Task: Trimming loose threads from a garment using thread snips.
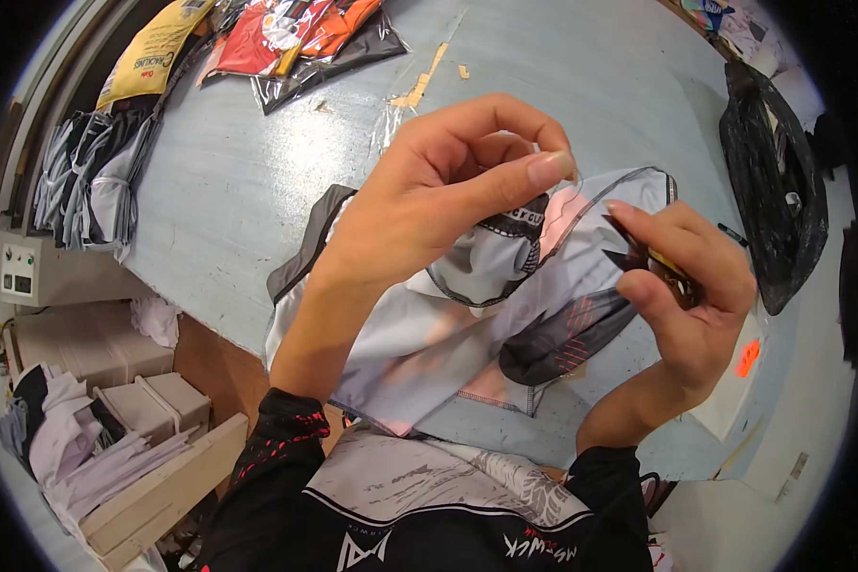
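My left hand (419,191) is raised over a light grey, pink and dark grey garment (400,329) spread on the table in front of me. Its thumb and forefinger pinch a fine loose thread (581,183) beside the garment's dark-banded edge. Thread snips (627,253) with dark blades sit in my right hand (696,276), a little to the right of that pinch. Their two blade tips stand apart and point left. Dark overlocked seams run along the garment's edges, and part of its collar-like band lies hidden behind my left hand.
The grey table (562,76) carries clear-wrapped packets (305,43) at the back left. A bundled stack of folded garments (95,181) and a yellow bag (153,57) stand left. A black plastic bag (772,181) lies right. Folded cloth (76,429) fills a low wooden-edged bin.
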### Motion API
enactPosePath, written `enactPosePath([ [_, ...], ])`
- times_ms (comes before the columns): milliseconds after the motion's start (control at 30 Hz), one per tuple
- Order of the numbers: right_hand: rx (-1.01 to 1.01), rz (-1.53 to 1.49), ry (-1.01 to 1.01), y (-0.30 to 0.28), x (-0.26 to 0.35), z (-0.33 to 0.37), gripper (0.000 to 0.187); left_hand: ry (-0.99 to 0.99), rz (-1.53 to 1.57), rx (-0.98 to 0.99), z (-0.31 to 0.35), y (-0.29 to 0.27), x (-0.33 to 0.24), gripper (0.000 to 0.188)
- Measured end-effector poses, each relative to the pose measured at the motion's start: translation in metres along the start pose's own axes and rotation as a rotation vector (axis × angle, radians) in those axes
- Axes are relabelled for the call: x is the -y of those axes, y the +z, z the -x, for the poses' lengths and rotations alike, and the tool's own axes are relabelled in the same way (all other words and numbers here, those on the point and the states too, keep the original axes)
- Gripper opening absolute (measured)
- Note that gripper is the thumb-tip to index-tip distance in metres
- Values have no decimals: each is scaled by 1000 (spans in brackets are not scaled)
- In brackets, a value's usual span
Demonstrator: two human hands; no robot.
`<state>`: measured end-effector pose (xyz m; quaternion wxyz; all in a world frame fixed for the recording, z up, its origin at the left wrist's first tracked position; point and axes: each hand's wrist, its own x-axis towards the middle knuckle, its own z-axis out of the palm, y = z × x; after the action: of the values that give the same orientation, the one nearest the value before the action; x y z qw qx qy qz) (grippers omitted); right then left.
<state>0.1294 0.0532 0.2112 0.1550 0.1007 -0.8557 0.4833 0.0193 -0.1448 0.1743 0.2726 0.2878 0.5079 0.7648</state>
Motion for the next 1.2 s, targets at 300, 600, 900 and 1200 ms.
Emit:
enactPosePath([
  [300, 31, -23, -93, 23, -7, -7, 49, -5, 117, 0, 4, 2, 2, 12],
  [600, -14, -21, -258, 32, -17, -13, 52, 61, 324, -44, 3, 7, 4, 12],
  [900, -39, 23, -263, 39, -16, -12, 51, 103, 368, 21, -1, 2, 7, 12],
  [1200, -112, 47, -274, 46, -12, -11, 48, 87, 456, -39, 1, 6, 6, 12],
])
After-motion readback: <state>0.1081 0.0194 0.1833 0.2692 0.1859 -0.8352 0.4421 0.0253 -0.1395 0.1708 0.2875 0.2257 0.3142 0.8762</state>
